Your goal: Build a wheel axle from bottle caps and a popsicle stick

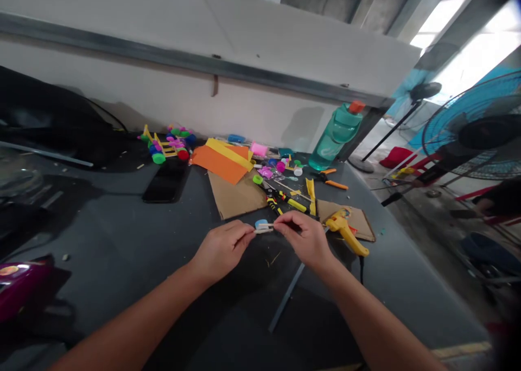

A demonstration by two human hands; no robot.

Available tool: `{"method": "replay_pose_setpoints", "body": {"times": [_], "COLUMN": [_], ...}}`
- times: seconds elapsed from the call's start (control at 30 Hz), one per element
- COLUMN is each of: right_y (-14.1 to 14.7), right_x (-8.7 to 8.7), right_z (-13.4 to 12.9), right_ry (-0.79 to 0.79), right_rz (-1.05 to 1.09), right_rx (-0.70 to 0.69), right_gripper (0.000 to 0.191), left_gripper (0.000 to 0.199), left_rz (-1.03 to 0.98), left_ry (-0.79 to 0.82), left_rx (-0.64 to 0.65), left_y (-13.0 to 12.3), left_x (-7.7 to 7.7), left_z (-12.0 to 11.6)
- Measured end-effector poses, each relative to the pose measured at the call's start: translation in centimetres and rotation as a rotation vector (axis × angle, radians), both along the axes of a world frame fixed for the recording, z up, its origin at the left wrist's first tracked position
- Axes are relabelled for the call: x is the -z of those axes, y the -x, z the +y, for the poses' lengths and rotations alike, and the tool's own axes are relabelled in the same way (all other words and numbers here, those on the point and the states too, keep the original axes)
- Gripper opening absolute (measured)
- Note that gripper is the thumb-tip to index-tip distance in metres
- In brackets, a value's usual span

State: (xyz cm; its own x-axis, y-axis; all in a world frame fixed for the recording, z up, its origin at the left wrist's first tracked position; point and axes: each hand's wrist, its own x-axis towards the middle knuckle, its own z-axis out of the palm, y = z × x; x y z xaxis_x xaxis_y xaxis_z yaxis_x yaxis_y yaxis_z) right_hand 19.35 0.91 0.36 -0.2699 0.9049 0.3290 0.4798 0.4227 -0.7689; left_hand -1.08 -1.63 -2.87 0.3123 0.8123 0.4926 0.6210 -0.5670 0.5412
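Both hands meet over the middle of the dark table [163, 251]. A small part with thin pale sticks [264, 228] spans the gap between them, and a light blue round piece [261, 223] shows at its top. My left hand [222, 250] pinches the left end, fingers closed. Thumb and fingers of my right hand [305, 238] are closed on the right end. Just beyond the hands lie black-and-yellow pliers [274, 203]. Right of my right hand, a yellow glue gun [345, 231] rests on a piece of cardboard [364, 224].
Orange sheets [222, 164] overlap cardboard [234, 196] at the back. A black phone [166, 182], colourful small assemblies [158, 147], a teal bottle [334, 134] and orange-handled cutters [336, 184] stand or lie around. A metal strip [287, 299] lies near my right forearm; fans are at the right.
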Motion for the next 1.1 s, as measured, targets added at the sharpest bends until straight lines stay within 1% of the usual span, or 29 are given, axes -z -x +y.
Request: {"method": "replay_pose_setpoints", "body": {"times": [0.33,0.53,0.83,1.1], "right_y": [-0.11,-0.04,-0.11,-0.28], "right_x": [-0.35,-0.29,-0.15,0.14], "right_z": [-0.09,-0.06,-0.11,-0.03], "right_ry": [-0.119,-0.120,-0.112,-0.119], "right_rz": [-0.107,-0.117,-0.127,-0.121], "right_rx": [-0.093,-0.112,-0.117,-0.155], "right_gripper": [0.010,0.012,0.013,0.013], "left_gripper": [0.014,0.017,0.016,0.016], "left_rz": [0.016,0.046,0.002,-0.045], "left_ry": [-0.031,0.017,0.035,0.073], "left_rx": [0.047,0.029,0.036,0.037], "left_y": [0.01,-0.03,-0.10,-0.13], "left_x": [-0.02,-0.26,-0.38,-0.31], "left_z": [-0.20,-0.22,-0.31,-0.30]}}
